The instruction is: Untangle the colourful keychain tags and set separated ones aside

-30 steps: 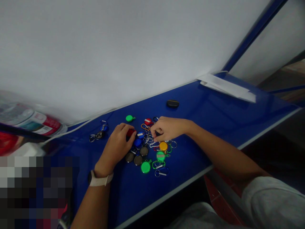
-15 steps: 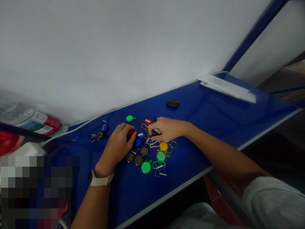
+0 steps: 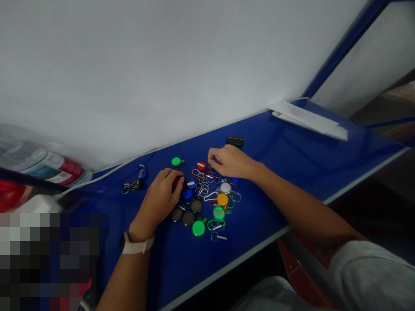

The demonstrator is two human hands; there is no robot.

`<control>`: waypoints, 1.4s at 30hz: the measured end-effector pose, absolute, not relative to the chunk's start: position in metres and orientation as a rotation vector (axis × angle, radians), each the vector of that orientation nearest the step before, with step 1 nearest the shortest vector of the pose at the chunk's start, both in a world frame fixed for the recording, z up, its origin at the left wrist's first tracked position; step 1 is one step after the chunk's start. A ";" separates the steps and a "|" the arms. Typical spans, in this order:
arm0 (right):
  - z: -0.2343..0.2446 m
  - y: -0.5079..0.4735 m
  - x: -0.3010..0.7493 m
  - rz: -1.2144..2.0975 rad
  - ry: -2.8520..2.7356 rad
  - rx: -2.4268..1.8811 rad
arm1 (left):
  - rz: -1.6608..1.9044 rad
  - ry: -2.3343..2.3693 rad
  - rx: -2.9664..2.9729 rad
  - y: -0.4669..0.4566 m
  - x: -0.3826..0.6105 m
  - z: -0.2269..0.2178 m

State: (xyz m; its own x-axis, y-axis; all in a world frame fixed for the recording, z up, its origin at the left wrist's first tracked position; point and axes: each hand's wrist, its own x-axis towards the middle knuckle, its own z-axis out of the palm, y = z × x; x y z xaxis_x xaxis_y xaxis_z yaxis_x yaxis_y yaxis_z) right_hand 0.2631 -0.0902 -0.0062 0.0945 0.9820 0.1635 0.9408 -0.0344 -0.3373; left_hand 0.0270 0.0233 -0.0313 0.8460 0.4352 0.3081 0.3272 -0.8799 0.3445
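Observation:
My left hand (image 3: 162, 190), a watch on its wrist, is closed with thumb and fingers around a red badge reel (image 3: 176, 181), mostly hidden by the fingers. My right hand (image 3: 231, 160) hovers over the far side of the pile, fingers curled together; whatever they hold, if anything, is hidden. Just left of its fingertips lies another red reel (image 3: 201, 166). Between and below the hands spread blue reels (image 3: 187, 195), dark reels (image 3: 188, 218), a yellow reel (image 3: 222, 199), a white reel (image 3: 225, 188) and green reels (image 3: 199, 228), with carabiner clips and key rings.
A lone green reel (image 3: 176, 161) lies behind the pile. Blue and dark reels with clips (image 3: 138, 183) sit to the left. A black case (image 3: 235, 141) and white papers (image 3: 311, 121) rest on the blue table (image 3: 259, 216). A bottle (image 3: 58, 166) and white cable stand at left.
My right hand has moved away from me and slightly right, uncovering the white reel and several rings. My left hand has barely moved, its fingers now hiding more of the red badge reel.

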 end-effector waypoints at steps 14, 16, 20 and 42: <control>-0.009 -0.089 0.264 0.107 -2.061 -2.090 | 0.647 0.543 2.714 0.024 0.027 -0.029; -0.009 -0.089 0.264 0.118 -2.081 -2.095 | 0.650 0.542 2.707 0.024 0.027 -0.029; -0.010 -0.089 0.264 0.151 -2.102 -2.103 | 0.648 0.549 2.709 0.024 0.027 -0.029; -0.013 -0.089 0.256 0.195 -2.129 -2.012 | 0.622 0.572 2.595 0.023 0.028 -0.024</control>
State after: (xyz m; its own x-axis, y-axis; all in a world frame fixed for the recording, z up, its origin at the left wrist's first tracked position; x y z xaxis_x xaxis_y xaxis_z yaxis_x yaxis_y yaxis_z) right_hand 0.2565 -0.0892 -0.0128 -0.0494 0.9971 0.0584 0.9699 0.0618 -0.2356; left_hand 0.0283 0.0226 -0.0243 0.8164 0.4731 0.3312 0.2902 -0.8319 0.4730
